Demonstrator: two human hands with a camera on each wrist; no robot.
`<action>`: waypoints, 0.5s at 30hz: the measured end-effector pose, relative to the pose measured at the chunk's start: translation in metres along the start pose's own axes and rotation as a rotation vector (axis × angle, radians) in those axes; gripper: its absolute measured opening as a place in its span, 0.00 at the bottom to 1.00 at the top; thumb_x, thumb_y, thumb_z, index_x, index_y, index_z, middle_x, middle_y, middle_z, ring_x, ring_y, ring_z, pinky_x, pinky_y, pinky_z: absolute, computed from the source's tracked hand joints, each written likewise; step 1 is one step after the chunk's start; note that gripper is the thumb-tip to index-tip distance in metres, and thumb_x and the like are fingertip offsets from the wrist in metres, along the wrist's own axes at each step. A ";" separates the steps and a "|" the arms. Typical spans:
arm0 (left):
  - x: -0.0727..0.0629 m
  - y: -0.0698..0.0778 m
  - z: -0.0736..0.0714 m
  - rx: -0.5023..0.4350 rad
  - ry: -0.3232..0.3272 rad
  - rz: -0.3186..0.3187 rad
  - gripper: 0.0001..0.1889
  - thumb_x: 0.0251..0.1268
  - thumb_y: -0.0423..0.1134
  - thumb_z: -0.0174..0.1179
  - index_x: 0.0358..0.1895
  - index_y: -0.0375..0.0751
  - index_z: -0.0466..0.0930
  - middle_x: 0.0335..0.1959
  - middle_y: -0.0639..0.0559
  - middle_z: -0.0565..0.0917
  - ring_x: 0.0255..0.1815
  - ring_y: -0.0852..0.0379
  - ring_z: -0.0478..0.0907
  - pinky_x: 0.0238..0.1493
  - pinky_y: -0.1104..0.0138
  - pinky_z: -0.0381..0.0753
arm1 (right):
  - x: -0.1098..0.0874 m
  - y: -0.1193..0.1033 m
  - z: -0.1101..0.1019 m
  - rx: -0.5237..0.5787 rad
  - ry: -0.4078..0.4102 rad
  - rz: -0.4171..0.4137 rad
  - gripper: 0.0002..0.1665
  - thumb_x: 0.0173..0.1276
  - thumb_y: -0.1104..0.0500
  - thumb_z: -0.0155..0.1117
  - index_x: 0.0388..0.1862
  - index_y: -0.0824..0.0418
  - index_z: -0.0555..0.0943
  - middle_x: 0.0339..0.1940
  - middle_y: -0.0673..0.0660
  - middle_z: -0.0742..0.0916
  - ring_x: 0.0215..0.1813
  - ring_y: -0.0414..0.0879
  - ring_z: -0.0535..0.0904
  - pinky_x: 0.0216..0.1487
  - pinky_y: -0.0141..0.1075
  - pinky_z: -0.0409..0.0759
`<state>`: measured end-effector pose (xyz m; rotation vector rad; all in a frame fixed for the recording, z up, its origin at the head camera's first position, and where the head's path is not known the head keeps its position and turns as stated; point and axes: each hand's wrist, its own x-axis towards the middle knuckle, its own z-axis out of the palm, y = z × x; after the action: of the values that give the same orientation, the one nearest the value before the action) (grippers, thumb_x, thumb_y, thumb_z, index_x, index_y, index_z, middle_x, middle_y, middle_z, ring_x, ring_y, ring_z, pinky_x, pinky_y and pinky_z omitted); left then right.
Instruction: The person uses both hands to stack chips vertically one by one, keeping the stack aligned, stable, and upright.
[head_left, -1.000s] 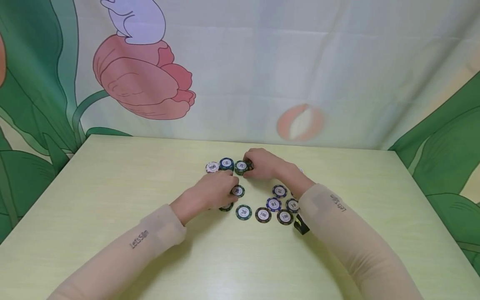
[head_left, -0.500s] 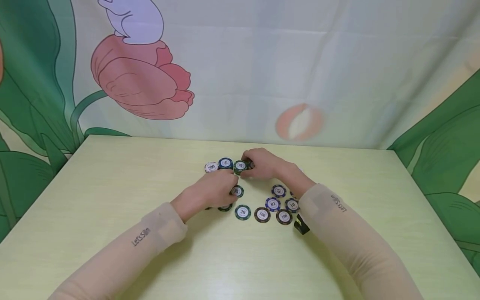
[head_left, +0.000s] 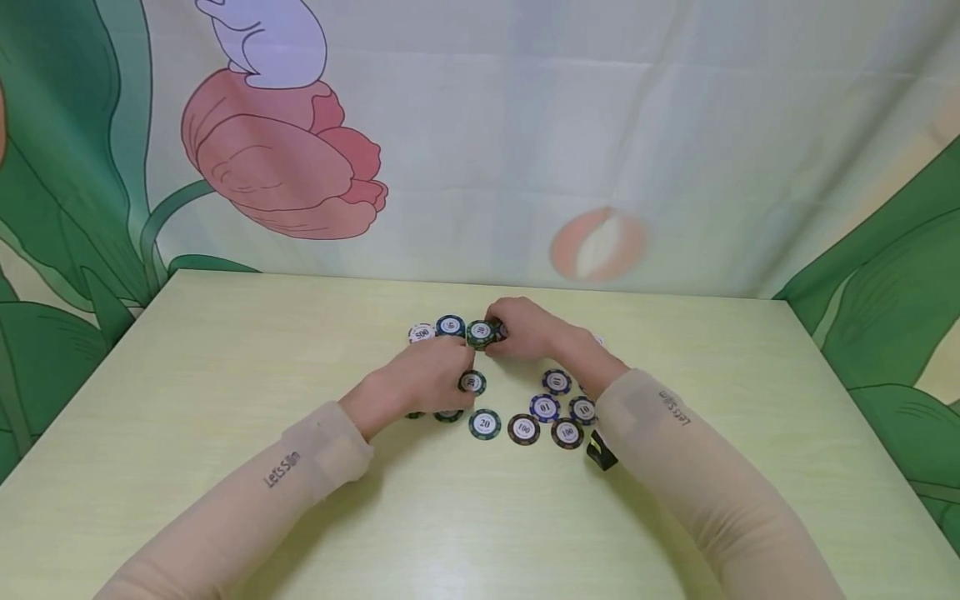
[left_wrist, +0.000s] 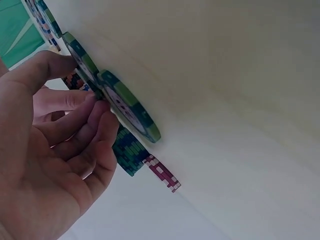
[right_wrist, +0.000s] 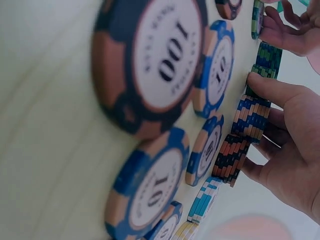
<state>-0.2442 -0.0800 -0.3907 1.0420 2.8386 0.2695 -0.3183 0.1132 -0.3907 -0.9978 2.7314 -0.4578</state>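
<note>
Poker chips lie about both hands on the pale table. In the head view my left hand pinches a green 20 chip between thumb and fingertips. Another green chip lies close to those fingers in the left wrist view. My right hand holds its thumb against a green chip stack, the fingers reaching behind. Beside that thumb, the right wrist view has a blue-and-orange stack and a black-and-orange stack. A dark blue-green stack and a white 500 chip stand left of it.
In front of the hands lie a loose green 20 chip, two 100 chips and several blue 10 chips. Teal-and-white chips and yellow chips stand farther right. A printed curtain hangs behind the table.
Both hands stay almost where they were. The left hand's fingers shift very slightly about the green chip; the chip stacks keep their places.
</note>
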 end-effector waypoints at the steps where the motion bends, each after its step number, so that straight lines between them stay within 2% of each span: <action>1: 0.000 0.000 0.000 0.000 0.000 -0.004 0.10 0.58 0.40 0.68 0.25 0.46 0.75 0.28 0.53 0.75 0.28 0.56 0.71 0.30 0.65 0.71 | 0.000 0.000 0.000 -0.005 -0.001 0.004 0.19 0.67 0.58 0.73 0.52 0.68 0.82 0.47 0.58 0.85 0.50 0.51 0.79 0.58 0.42 0.76; 7: 0.002 -0.002 -0.005 0.003 0.025 -0.041 0.10 0.59 0.43 0.68 0.31 0.42 0.78 0.30 0.53 0.76 0.30 0.55 0.72 0.32 0.63 0.73 | 0.002 0.000 0.002 -0.018 -0.001 0.029 0.19 0.67 0.57 0.73 0.51 0.68 0.82 0.46 0.58 0.84 0.48 0.50 0.79 0.57 0.42 0.76; 15: 0.008 -0.010 -0.014 -0.050 0.116 -0.106 0.12 0.60 0.45 0.69 0.33 0.41 0.79 0.32 0.51 0.76 0.31 0.54 0.72 0.34 0.62 0.73 | 0.001 0.001 0.002 -0.018 0.012 0.026 0.17 0.67 0.59 0.73 0.49 0.69 0.83 0.45 0.58 0.84 0.49 0.52 0.80 0.57 0.42 0.76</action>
<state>-0.2593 -0.0840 -0.3790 0.8905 2.9609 0.4014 -0.3191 0.1129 -0.3933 -0.9652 2.7611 -0.4368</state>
